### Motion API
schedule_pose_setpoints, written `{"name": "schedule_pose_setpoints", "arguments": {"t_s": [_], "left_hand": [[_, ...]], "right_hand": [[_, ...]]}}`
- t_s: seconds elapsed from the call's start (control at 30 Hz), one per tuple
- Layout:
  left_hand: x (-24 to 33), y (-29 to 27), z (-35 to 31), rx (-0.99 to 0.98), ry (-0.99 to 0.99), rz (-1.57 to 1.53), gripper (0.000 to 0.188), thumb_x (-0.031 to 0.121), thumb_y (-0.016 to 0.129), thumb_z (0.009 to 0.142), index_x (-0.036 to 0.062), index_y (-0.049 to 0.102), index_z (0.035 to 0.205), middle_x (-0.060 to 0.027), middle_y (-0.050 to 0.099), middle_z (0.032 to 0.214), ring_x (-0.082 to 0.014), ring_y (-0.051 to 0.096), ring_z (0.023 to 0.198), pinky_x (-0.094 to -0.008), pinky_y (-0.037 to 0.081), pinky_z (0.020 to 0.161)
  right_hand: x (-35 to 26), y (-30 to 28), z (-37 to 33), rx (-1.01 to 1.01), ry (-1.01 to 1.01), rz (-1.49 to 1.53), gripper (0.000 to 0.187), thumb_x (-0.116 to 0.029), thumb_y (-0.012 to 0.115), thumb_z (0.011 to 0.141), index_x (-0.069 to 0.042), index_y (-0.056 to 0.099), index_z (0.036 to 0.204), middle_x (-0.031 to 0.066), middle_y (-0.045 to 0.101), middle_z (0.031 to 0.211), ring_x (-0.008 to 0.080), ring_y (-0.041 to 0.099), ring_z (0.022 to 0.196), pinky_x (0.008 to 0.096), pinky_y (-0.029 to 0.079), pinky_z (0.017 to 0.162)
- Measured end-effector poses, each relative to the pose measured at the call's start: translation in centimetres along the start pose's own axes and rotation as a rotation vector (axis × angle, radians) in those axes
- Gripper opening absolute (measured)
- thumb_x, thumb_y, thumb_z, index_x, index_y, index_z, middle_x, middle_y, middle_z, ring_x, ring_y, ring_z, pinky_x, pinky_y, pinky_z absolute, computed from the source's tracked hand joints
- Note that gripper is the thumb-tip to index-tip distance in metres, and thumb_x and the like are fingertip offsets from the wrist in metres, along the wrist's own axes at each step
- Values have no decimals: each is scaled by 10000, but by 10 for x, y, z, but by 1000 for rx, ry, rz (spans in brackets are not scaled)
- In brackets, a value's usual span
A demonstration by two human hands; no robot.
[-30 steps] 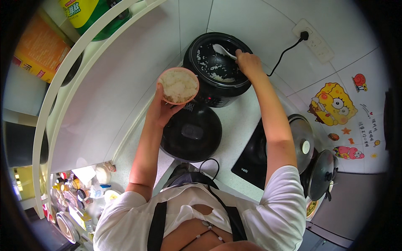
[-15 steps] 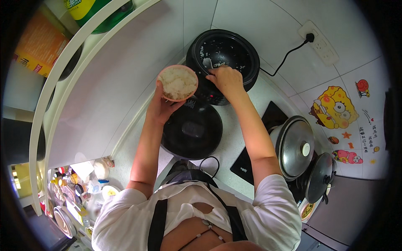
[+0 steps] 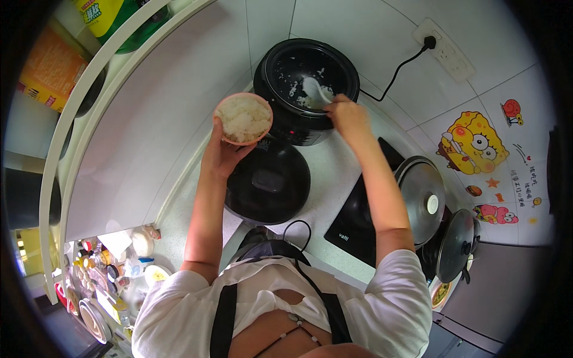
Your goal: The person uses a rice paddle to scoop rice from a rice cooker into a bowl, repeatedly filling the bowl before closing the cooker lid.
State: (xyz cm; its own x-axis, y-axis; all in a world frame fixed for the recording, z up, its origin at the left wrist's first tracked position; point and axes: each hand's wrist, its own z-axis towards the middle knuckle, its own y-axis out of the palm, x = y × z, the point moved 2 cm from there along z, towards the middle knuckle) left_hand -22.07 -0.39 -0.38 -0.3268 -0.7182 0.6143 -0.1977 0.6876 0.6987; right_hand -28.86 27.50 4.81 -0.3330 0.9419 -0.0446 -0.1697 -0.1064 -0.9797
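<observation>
My left hand [image 3: 223, 149] is wrapped around the side and underside of a pink-rimmed bowl [image 3: 216, 102], which is heaped with white rice [image 3: 243, 119]. Just right of it stands a black rice cooker [image 3: 306, 132], its inner pot open to view with grains of rice stuck to the dark wall. With my right hand [image 3: 348, 118] closed on its handle, a white rice paddle [image 3: 313, 88] reaches into the pot, its broad end over some remaining rice. The cooker's round black lid [image 3: 268, 197] tilts open toward me, below the bowl.
To the right are a black hob [image 3: 352, 221], a steel pot with a lid [image 3: 421, 200] and a lidded pan [image 3: 455, 246]. A black cord runs from the cooker to a wall socket [image 3: 444, 51]. A shelf [image 3: 83, 89] curves along the left, above bottles and jars.
My right hand has shifted right and lifted a little, and the paddle has swung so more of its blade shows. The bowl stays beside the cooker in my left hand.
</observation>
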Motion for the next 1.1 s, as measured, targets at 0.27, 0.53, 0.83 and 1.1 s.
{"name": "schedule_pose_setpoints", "arguments": {"t_s": [0.27,0.53,0.83,1.1], "left_hand": [[-3,0,-2,-46,-10,-20,692,563,503,837,150,308,1356,-101,388,1353,-299,407,1229,-499,377,977],[3,-16,4,-31,-26,-55,685,556,501,840,149,309,1356,-105,383,1357,-301,403,1231,-492,390,970],[6,-19,5,-45,-27,-84,660,537,493,853,148,310,1355,-100,376,1361,-297,399,1235,-483,411,954],[5,-26,2,-67,-33,-85,658,517,529,842,149,320,1346,-99,379,1356,-296,397,1236,-479,417,954]], "right_hand": [[39,-23,6,107,147,45,359,-82,606,772,-199,607,1111,78,616,1021,278,615,885,394,497,730],[29,-17,21,102,215,359,250,-132,637,761,-156,665,1009,93,646,984,297,611,888,365,482,759],[49,-6,32,-151,470,776,207,-166,653,743,-105,680,939,96,675,819,236,641,773,330,483,683],[16,-29,16,95,290,141,171,-176,672,734,-103,681,889,96,661,871,292,610,831,377,478,725]]}}
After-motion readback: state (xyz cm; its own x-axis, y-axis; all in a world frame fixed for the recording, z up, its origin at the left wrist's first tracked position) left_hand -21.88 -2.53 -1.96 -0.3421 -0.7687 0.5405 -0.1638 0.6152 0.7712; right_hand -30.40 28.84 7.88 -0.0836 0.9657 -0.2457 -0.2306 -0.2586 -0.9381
